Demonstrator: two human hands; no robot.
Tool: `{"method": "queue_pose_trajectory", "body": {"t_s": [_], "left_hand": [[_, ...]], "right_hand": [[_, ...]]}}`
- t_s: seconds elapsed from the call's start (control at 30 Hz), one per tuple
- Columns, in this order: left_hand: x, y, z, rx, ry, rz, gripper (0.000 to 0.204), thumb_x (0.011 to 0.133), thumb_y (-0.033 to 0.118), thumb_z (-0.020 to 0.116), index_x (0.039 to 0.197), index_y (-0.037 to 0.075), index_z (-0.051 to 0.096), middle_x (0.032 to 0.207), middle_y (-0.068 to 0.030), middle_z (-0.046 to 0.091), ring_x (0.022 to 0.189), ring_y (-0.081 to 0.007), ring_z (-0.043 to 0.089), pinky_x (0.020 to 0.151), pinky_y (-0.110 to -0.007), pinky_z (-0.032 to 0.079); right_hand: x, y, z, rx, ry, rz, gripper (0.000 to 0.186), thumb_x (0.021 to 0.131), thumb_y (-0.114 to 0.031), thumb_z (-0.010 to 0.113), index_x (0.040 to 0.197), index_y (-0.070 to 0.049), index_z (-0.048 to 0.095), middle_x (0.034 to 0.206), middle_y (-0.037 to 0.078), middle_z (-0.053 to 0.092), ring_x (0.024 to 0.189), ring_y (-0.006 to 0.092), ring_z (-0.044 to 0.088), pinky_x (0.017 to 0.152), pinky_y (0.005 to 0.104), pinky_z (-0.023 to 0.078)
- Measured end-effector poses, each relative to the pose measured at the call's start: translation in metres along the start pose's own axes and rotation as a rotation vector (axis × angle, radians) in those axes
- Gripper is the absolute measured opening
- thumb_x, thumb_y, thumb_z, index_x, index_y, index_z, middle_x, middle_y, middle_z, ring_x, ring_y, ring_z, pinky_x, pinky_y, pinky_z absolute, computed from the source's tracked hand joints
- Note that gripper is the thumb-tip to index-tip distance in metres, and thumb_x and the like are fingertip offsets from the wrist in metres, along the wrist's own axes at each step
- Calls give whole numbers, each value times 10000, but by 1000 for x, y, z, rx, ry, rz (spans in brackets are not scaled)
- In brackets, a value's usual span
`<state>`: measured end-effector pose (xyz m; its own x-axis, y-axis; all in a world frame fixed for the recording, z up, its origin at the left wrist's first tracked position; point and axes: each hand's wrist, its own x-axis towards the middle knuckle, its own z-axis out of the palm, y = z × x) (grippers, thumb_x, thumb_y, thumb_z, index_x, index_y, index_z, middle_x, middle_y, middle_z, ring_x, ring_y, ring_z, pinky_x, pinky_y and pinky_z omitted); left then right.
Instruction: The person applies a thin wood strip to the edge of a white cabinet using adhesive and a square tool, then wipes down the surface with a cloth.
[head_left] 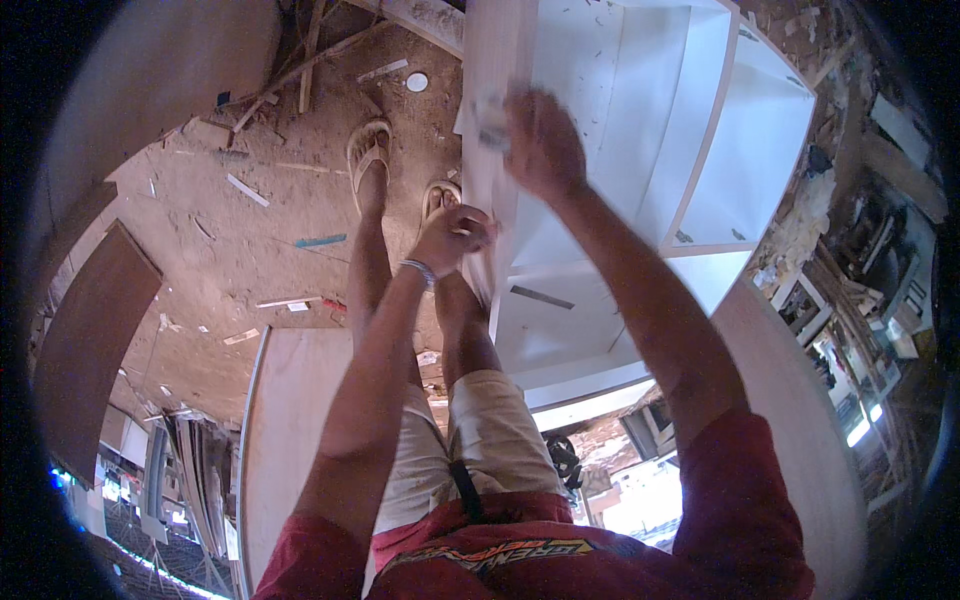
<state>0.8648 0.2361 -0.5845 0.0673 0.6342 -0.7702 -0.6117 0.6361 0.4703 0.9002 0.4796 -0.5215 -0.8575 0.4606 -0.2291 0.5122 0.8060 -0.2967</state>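
A large cabinet (575, 130) with white inner faces and compartments lies in front of me to the right, a pale wooden panel (490, 60) along its left side. At the far part of that panel is my right hand (545, 145), closed on a small greyish-white thing (490, 120) too blurred by motion to name. My left hand (455, 240) is nearer to me, beside the panel's edge, with thumb and fingers curled together. Whatever it may hold is too small to make out. A flat grey strip (542, 297) lies inside the nearest compartment.
Brown boards (95, 340) stand at the left. Wood scraps, a teal strip (320, 241) and a white disc (417, 82) litter the dirt floor (230, 270) around my sandalled feet. Offcuts and debris (800, 220) are piled beyond the cabinet's right side.
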Motion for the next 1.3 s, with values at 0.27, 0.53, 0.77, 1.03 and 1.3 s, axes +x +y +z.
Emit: {"method": "queue_pose_trajectory", "body": {"t_s": [0.27, 0.53, 0.77, 1.03, 1.3], "left_hand": [[-57, 6, -49, -142, 360, -35, 191, 989, 183, 649, 1105, 34, 621, 1039, -96, 702, 957, -206, 703, 853, -335, 579], [-84, 59, 3, 461, 230, 33, 203, 1002, 202, 635, 1083, 18, 615, 981, -82, 710, 926, -167, 700, 798, -296, 553], [-27, 110, 81, 1398, -61, 525, 153, 945, 121, 648, 1092, 82, 628, 971, -111, 713, 900, -261, 708, 804, -368, 561], [68, 170, 109, 1575, -253, 750, 140, 911, 76, 651, 1050, 88, 649, 1001, -132, 699, 969, -317, 687, 859, -433, 544], [91, 177, 104, 1753, -471, 835, 134, 879, 69, 648, 1012, 87, 640, 987, -117, 693, 962, -346, 654, 854, -461, 512]], "right_hand": [[-216, -68, 42, 103, -287, -190, 277, 871, -185, 575, 1118, -68, 619, 1086, 151, 592, 1024, 324, 582, 847, 439, 491], [-336, -102, 65, 576, -149, 314, 209, 854, -170, 629, 1011, -32, 615, 1002, 173, 595, 931, 381, 571, 831, 466, 471], [-318, 79, 27, 130, 397, 1071, 533, 875, -201, 685, 1318, 21, 491, 1195, 263, 585, 1075, 462, 557, 956, 550, 462], [-274, 12, 68, 230, 443, 1256, 492, 727, -107, 720, 1156, -44, 488, 1074, 213, 511, 1041, 422, 549, 888, 518, 502], [-234, -115, 69, 564, 242, 1307, 768, 664, -73, 752, 1351, 2, 418, 1217, 222, 481, 1189, 407, 491, 1043, 491, 439]]}}
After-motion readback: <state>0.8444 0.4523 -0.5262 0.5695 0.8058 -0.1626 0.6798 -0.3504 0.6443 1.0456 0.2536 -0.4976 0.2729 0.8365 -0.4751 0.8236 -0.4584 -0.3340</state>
